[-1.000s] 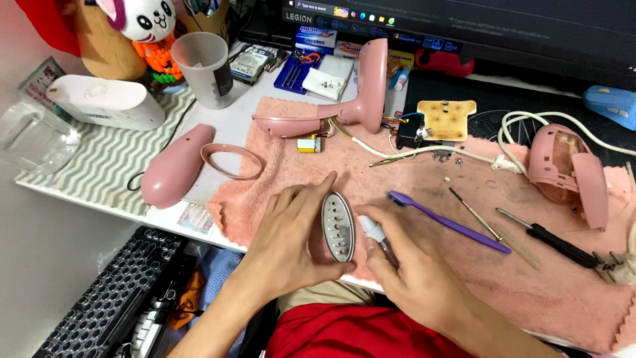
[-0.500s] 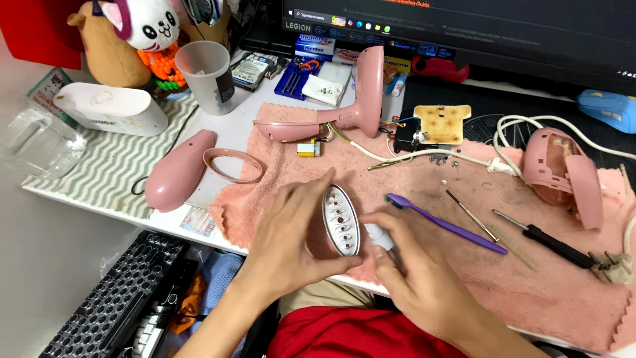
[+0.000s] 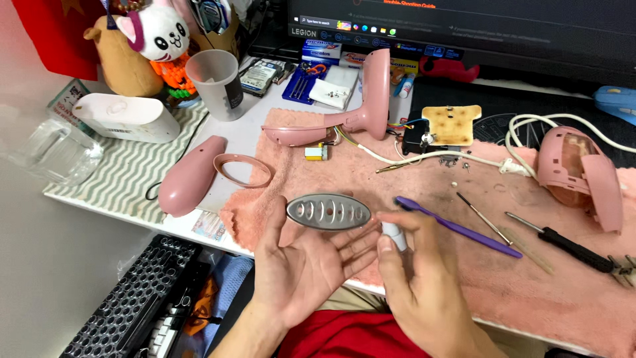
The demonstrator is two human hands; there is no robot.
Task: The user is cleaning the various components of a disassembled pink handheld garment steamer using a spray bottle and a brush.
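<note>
Two bare hands, left hand (image 3: 301,265) at seven o'clock, right hand (image 3: 417,292) at five o'clock, forearms bare with no sleeves, short plain fingernails, red garment at six o'clock beneath them

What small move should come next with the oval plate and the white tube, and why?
Probably bring the small white tube in the right hand up to the oval grey slotted plate. The plate lies flat, face up, on the fingertips of the open left hand, and the tube's tip sits just beside its right end, not touching it.
</note>
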